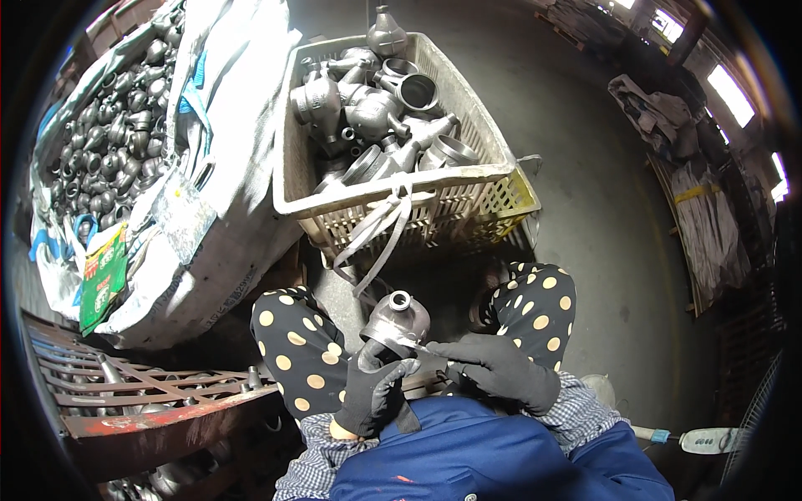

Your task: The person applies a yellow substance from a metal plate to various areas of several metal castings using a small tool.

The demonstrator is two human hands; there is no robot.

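In front of my lap is a grey metal casting (394, 321), a rounded hollow body with a short open neck facing up. My left hand (373, 389), in a dark glove, is closed on its lower rim. My right hand (499, 369), also gloved, is closed, its fingers pointing at the casting's rim from the right. A thin pale thing (415, 345) shows between those fingertips and the rim; its kind is too small to tell.
Beyond my knees stands a pale plastic crate (391, 185) heaped with similar castings (373, 112), a white strap tied to its front. At left, a large white sack (238, 159) holds many small castings. A red-edged metal rack (167, 420) is at lower left; a fan (712, 441) at lower right.
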